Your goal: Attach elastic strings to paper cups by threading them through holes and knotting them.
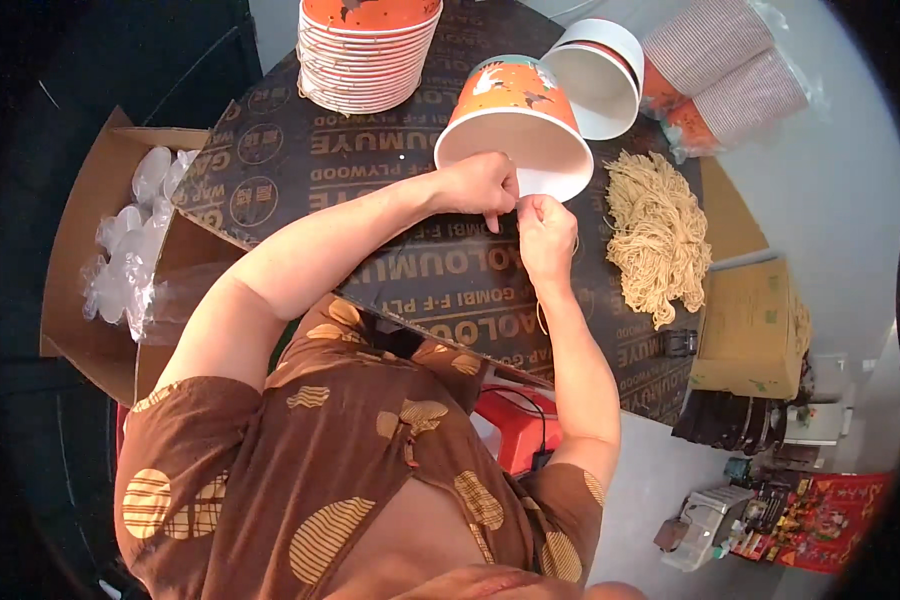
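An orange and white paper bucket [510, 105] lies tilted on the dark plywood table [370, 160], its open mouth toward me. My left hand [482, 185] rests at the bucket's rim with fingers pinched. My right hand [548, 235] sits just beside it, pinching a thin tan string [541, 318] that hangs down past my wrist. Both hands meet at the lower rim of the bucket.
A pile of tan strings [658, 232] lies right of my hands. A stack of orange buckets [366, 55] stands at the back, another bucket [602, 72] lies behind, wrapped cups [730, 70] far right. A cardboard box [100, 250] with clear plastic lids is left; another box [750, 330] right.
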A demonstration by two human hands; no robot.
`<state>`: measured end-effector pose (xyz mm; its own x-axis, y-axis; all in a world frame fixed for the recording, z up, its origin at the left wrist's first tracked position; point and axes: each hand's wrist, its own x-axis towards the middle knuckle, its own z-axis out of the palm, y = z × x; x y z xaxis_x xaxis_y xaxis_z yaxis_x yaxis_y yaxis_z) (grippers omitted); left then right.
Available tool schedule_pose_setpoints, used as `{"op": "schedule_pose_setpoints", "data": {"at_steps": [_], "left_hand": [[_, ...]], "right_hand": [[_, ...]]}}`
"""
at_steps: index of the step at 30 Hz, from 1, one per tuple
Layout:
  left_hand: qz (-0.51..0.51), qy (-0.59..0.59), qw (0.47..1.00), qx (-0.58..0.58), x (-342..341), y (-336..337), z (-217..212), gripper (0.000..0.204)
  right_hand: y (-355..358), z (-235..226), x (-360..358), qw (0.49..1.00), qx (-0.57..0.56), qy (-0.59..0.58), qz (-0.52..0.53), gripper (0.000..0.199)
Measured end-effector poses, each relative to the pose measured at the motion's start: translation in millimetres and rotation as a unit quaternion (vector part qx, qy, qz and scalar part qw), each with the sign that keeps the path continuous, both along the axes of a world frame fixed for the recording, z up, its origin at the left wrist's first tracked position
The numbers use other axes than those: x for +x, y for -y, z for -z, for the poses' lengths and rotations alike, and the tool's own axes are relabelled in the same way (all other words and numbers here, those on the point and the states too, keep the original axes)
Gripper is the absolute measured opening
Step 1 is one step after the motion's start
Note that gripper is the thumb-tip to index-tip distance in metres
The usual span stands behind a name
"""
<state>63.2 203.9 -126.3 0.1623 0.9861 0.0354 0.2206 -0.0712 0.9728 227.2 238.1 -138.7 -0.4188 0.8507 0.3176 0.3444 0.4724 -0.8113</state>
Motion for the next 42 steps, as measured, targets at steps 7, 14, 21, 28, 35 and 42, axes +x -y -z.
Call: {"op": "schedule_pose_setpoints", "data": {"at_steps": [7, 14, 21, 28, 35, 42], "left_hand": [[-0.049, -0.013, 0.999, 0.004, 6, -2, 0, 0.011], [-0.083, 0.016, 0.995, -0.050, 6, -4, -3, 0.014], [-0.104, -0.025, 0.992, -0.061, 12, -3, -17, 0.016], [-0.127, -0.071, 0.988, -0.057, 15, -13, -10, 0.015], [-0.129, -0.170, 0.975, -0.054, 21, -21, -12, 0.019], [-0.131, -0.159, 0.977, -0.057, 6, -20, -10, 0.019]], "right_hand": [[0, 0, 0, 1.000, -0.003, -0.007, 0.001, 0.015], [3, -8, 2, 0.998, 0.049, 0.043, -0.001, 0.016], [3, -6, 8, 0.995, 0.066, 0.076, -0.024, 0.013], [6, -7, 12, 0.985, 0.112, 0.125, -0.040, 0.009], [6, -8, 14, 0.965, 0.190, 0.165, -0.075, 0.008], [7, -9, 13, 0.976, 0.148, 0.130, -0.098, 0.011]]}}
